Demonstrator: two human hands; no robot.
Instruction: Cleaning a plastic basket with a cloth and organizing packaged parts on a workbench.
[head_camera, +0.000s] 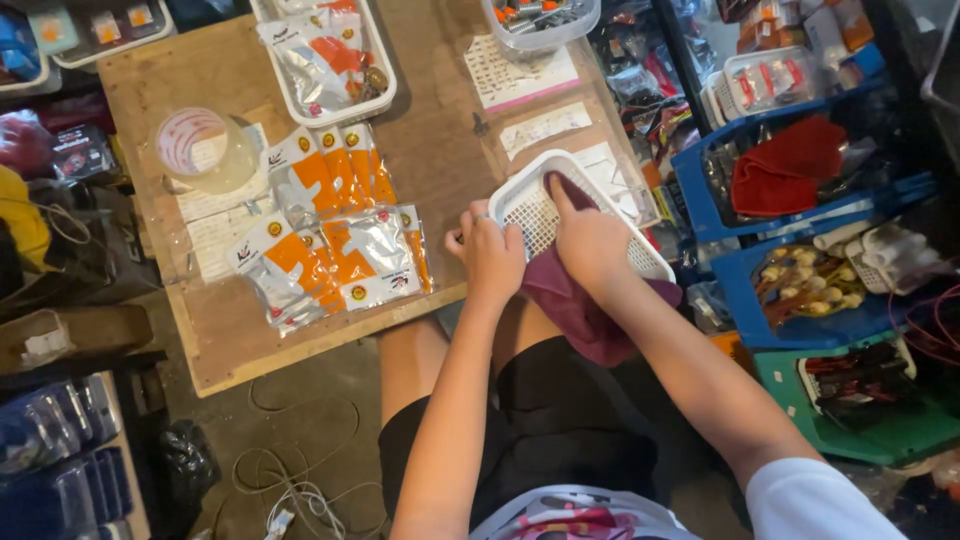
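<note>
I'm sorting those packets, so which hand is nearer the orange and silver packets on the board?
Left. The left hand grips the white basket edge right beside the packets; the right hand presses a maroon cloth farther away.

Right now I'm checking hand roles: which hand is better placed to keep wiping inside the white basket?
Right. The right hand presses the maroon cloth into the white mesh basket; the left hand grips its near rim, steadying it.

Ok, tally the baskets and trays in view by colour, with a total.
White baskets: 4, namely the one the left hand and right hand wipe with a maroon cloth, one of packets, one at the top edge, one on the shelf.
Blue trays: 2.
Green trays: 1.
Total: 7.
</note>
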